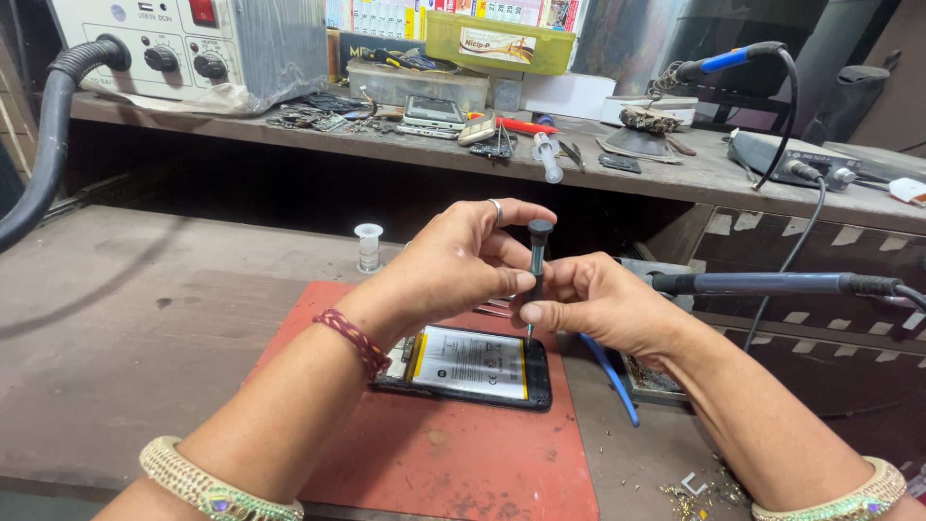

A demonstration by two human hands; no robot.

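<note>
Gripping a small precision screwdriver (536,275) between them, the left hand (463,260) pinches the upper shaft just under the cap while the right hand (593,304) closes finger and thumb on the lower shaft. The tool stands near upright, long axis vertical, its tip directly over the far right corner of an opened smartphone (473,367), so the phone lies immediately below both hands, the right hand nearer the tip. The phone rests back-up, battery exposed, on a red mat (453,453) at the near edge of the tabletop (145,318), a soldering iron (772,283) lying to the right.
</note>
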